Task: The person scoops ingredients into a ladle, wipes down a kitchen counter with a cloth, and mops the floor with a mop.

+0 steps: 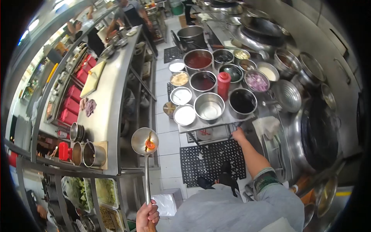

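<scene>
I have the ladle (146,164) beside a long worktop (101,125), with red and brown bits (150,145) in it; my left hand (148,214) wraps its handle (147,183); my right hand (238,133) is at the pot-laden worktop's (199,126) edge, its grip unclear to me; a red bottle (223,87) stands there.

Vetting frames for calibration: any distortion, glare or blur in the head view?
Head view: strong fisheye, black corners, edge of the left counter bowed; head view: ceiling light at upper left blown out; head view: ladle fairly legible, aproned person at the far end soft.
</scene>
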`<state>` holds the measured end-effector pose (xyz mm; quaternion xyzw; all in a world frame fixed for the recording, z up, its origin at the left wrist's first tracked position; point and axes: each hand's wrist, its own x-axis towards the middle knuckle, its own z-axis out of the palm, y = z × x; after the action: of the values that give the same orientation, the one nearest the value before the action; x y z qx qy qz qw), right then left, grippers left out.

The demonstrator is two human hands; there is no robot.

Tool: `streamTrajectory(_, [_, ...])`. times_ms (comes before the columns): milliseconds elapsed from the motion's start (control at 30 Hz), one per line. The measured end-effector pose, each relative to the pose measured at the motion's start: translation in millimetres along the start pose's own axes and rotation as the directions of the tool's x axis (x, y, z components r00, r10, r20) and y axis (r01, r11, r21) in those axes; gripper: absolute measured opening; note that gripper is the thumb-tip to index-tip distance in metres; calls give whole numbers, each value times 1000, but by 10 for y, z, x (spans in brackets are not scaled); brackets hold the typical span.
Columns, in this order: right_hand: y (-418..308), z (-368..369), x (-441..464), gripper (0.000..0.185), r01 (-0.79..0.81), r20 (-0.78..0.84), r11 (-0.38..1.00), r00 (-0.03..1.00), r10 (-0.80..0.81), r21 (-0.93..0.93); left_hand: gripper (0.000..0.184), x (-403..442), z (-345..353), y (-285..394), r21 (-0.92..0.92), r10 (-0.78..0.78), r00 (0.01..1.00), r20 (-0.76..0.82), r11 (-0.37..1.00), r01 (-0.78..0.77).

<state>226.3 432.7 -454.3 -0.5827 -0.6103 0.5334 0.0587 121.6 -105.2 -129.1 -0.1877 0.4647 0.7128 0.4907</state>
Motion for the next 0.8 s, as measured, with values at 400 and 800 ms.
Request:
streamTrajectory(400, [-684, -187, -1911, 36, -85, 506, 835, 827, -246, 544, 20, 512, 1283, 282, 277, 152, 975, 161, 941, -193])
streamTrajectory(800, [-1849, -1524, -3740, 14, -225, 391, 354, 761, -518, 908, 46, 1295, 3796, -415, 408, 40, 572, 819, 660, -630])
